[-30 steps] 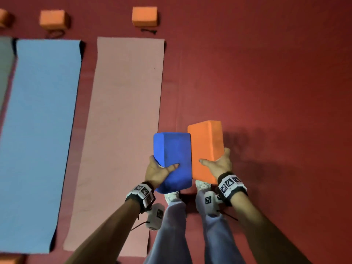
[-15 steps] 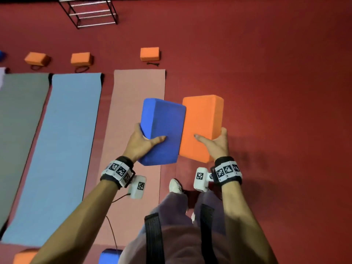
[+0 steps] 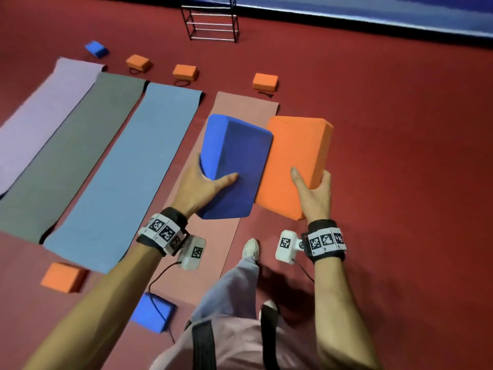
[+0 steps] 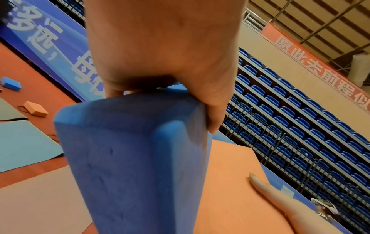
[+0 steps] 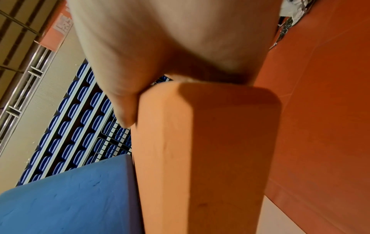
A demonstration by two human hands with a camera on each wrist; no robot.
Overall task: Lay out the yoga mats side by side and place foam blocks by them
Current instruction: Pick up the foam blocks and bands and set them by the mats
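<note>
**Two blocks carried higher over the mats**

Since the earlier frame both blocks have risen and loom larger, and more of the floor has come into sight: a lilac mat (image 3: 40,113) and a far blue block (image 3: 96,48) now show at the left. The left hand (image 3: 198,186) grips the blue block (image 3: 234,166), thumb across its top face and fingers curled beneath. The right hand (image 3: 316,194) holds the orange block (image 3: 293,161) the same way, thumb on top, fingers wrapped round its right edge. The two blocks touch side by side above the pink mat (image 3: 210,231) and the red floor (image 3: 400,156). Left of the pink mat lie a blue mat (image 3: 133,169) and a grey mat (image 3: 66,156). Orange blocks sit beyond the far ends of the mats.
</note>
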